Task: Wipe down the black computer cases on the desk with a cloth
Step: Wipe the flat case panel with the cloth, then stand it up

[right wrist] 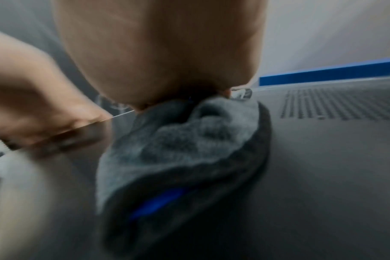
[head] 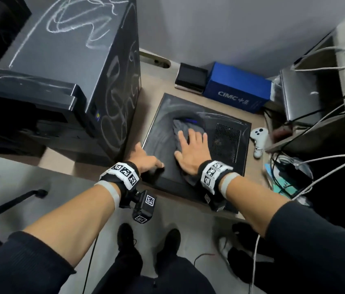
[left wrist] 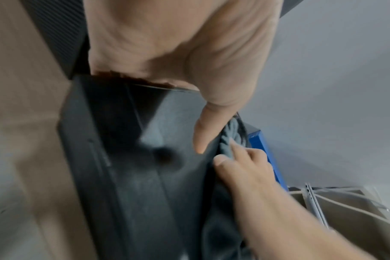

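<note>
right hand (head: 190, 153) spread flat on grey cloth (head: 178, 126) atop black case (head: 159, 132); left hand (head: 146, 160) grips its edge.

My head view looks steeply down. Both wrist views sit close, sharing the flat case (head: 160, 132) and cloth (head: 180, 126).

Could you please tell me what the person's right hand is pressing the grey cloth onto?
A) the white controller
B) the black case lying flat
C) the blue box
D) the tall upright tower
B: the right hand lies flat on the grey cloth atop the flat black case, whose corner the left hand holds.
</note>
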`<state>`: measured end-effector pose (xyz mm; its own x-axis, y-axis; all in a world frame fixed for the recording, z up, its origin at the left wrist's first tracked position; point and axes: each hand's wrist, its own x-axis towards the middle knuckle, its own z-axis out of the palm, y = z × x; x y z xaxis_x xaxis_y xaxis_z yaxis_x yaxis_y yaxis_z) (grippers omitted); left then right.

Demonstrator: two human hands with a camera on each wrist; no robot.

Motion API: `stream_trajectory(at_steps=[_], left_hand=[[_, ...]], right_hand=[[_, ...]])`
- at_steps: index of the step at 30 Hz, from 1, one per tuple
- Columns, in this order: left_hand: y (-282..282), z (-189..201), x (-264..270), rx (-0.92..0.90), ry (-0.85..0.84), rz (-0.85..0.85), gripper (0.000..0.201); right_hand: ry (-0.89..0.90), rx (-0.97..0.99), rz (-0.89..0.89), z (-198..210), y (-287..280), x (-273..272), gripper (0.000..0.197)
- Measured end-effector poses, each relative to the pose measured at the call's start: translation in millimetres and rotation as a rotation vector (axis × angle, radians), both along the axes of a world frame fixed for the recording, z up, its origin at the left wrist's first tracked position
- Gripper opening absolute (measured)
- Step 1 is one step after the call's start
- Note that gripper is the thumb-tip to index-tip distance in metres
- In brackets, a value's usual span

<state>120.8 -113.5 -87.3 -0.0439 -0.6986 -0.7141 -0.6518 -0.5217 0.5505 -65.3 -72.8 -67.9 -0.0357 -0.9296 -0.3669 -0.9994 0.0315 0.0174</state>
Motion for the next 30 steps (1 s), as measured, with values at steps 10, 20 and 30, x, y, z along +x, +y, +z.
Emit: stream_trajectory(at_steps=[10,20,30], left_hand=[[-23,2,-9,0.054,-0.029,-0.165,0.138],[-23,14,-12,0.059,-0.043,-0.132,0.125],[-20,21,-12,0.094,0.091,-0.030,0.127]], right_hand=[[-0.110,-0.061,0.115,-16,-76,-4,0.074],[-0.219,-0.099,-0.019,-19,-122,-19,0.065],[-0.101,-0.047,-0.600,-12,-35,-70,0.076]])
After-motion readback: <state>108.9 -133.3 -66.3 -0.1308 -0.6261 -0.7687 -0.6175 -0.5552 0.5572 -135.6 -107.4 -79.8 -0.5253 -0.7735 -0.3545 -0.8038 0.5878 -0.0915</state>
